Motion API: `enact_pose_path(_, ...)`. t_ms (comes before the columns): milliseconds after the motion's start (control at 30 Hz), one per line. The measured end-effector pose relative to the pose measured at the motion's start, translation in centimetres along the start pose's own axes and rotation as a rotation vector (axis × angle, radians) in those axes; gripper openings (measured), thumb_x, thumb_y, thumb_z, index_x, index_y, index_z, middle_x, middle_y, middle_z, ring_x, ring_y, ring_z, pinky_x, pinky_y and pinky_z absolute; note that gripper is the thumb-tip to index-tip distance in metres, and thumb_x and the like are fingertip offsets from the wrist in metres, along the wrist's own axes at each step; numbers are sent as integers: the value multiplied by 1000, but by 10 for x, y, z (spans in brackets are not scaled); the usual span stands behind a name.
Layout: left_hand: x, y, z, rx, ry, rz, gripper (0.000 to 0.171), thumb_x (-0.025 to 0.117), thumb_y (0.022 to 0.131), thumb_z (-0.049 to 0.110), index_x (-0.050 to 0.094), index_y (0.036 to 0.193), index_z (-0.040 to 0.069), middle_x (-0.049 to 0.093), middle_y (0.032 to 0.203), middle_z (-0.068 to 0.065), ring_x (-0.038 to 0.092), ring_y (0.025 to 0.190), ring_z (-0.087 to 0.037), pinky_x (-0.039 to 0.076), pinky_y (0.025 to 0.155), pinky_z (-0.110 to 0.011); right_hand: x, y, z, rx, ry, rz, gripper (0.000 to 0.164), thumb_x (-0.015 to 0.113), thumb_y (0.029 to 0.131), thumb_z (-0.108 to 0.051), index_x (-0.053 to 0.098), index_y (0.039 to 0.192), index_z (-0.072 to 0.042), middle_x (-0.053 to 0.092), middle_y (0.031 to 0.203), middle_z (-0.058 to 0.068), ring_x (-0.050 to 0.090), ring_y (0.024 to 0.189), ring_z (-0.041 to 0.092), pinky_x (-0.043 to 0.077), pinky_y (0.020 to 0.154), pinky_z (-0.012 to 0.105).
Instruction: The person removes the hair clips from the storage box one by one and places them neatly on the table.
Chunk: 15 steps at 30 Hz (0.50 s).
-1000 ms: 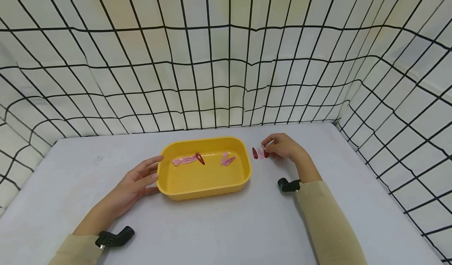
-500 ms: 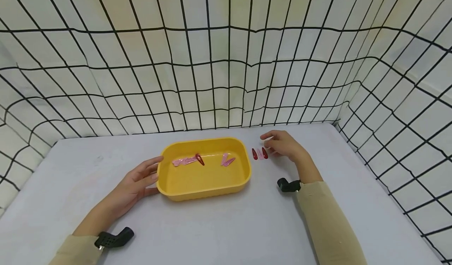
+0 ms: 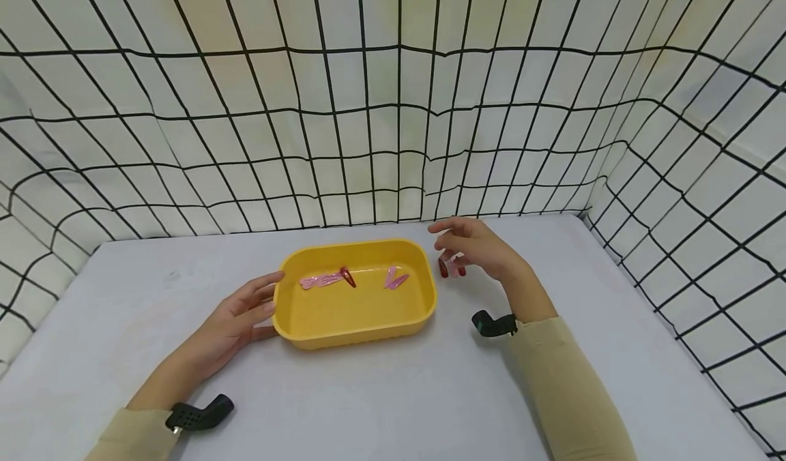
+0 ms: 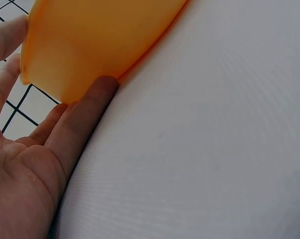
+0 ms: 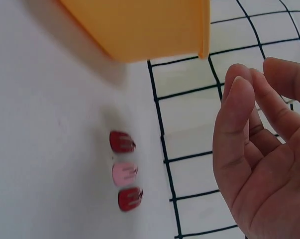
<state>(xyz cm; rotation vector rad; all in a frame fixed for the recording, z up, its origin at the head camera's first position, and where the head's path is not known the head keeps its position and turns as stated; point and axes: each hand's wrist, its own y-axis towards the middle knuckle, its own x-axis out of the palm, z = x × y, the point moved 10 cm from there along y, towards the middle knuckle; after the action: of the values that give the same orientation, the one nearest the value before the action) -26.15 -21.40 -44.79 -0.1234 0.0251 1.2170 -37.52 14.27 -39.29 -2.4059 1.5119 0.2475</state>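
Observation:
In the head view, a yellow plastic tray (image 3: 356, 318) sits mid-table. My left hand (image 3: 230, 324) rests its fingertips against the tray's left end; in the left wrist view its fingers (image 4: 92, 107) lie fairly straight against the wall. My right hand (image 3: 482, 246) hovers near the tray's right end, above three snap hair clips lying in a row. The right wrist view shows them as a red clip (image 5: 122, 142), a pink clip (image 5: 124, 175) and another red clip (image 5: 130, 198). Thumb and fingers of that hand are loosely bent, with nothing visible between them.
Inside the tray lie several pink hair clips (image 3: 321, 281) in a row at left, a red clip (image 3: 348, 277) at their end, and two pink clips (image 3: 399, 281) at right. Black wire mesh (image 3: 399, 154) walls the white table (image 3: 393, 406) at the back and sides.
My right hand has let go of the right-hand red clip, risen, and moved left over the row toward the tray. My left hand and the tray have stayed put.

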Motion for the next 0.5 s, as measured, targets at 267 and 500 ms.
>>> enact_pose_path(267,-1,-2,0,-2,-8,-3,54,49,106,20,29,156,18,22,160,-22,59,120,-7,57,93,-36,21,-2,-17,-34,-41,11,27,62,99,-19,63,126,-19,62,110,23,60,98,50,58,66,42)
enact_pose_path(500,-1,0,0,10,-15,-11,53,48,106,18,30,156,18,22,160,-23,58,121,-7,57,93,-35,35,-2,-28,-68,-73,25,25,66,96,-21,66,121,-22,66,99,16,65,85,32,50,51,32)
